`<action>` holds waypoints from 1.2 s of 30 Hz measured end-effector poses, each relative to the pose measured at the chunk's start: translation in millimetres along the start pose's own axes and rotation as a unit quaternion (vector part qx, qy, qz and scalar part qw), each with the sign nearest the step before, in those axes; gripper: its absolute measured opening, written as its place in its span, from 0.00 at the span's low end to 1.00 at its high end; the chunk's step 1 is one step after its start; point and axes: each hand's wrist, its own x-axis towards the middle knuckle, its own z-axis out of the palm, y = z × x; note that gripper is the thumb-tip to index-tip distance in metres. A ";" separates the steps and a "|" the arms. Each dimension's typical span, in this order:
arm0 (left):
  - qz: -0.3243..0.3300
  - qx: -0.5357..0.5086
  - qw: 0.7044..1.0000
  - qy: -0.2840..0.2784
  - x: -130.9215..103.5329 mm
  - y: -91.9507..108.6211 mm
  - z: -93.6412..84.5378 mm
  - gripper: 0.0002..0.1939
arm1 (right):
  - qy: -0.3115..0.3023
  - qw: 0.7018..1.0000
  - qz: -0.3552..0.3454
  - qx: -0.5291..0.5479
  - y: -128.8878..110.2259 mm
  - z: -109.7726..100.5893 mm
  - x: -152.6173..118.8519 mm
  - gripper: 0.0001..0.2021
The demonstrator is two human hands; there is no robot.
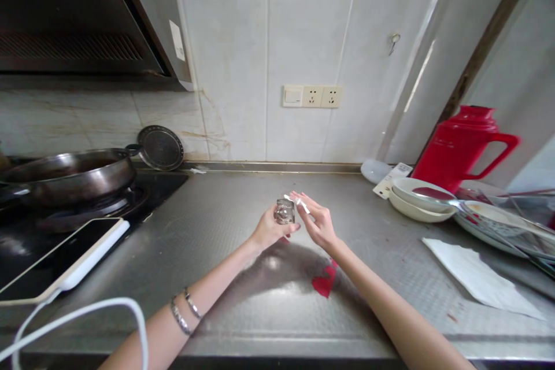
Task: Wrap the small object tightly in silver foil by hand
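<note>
We hold a small, squat glass jar (284, 213) over the middle of the stainless-steel countertop (208, 237). The glass is clear with a greyish cast, and bright glints and darker curved lines run across its side; they are too small for us to tell whether they are moulded relief or reflections. We cannot make out what, if anything, is inside.

Our left hand (264, 232) grasps the jar from its left side and below, the thumb and fingers curled round the lower part. That forearm reaches in from the lower left, two silver bracelets (180, 315) above the wrist. Our right hand (319, 222) comes in from the lower right, its fingers stretched together toward the jar's upper edge and the thumb beneath them. Between thumb and fingers we pinch a crumpled white tissue (302, 204), one end of it close to the jar's rim; whether it touches the glass we cannot tell.

Beside our right forearm a torn red scrap (323, 283) lies on the steel. Farther right, a flat white paper napkin (479, 277) rests near the stacked bowls (420, 208).
</note>
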 end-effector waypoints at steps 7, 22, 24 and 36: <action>0.002 0.027 1.000 0.014 2.3 3.0 -2.9 0.25 | -0.026 0.997 -0.071 -0.021 -5.2 -1.2 -2.0 0.17; -0.062 -0.010 0.998 0.001 2.2 1.6 -2.9 0.20 | 0.035 0.974 0.215 0.064 8.1 5.6 8.4 0.22; -0.064 -0.010 0.998 -0.003 1.3 3.3 -2.3 0.21 | 0.028 0.979 0.198 0.028 9.2 0.9 9.0 0.19; -0.052 0.019 0.997 -0.049 -4.1 4.8 3.3 0.24 | 0.137 0.954 0.264 0.041 19.5 -4.9 12.7 0.18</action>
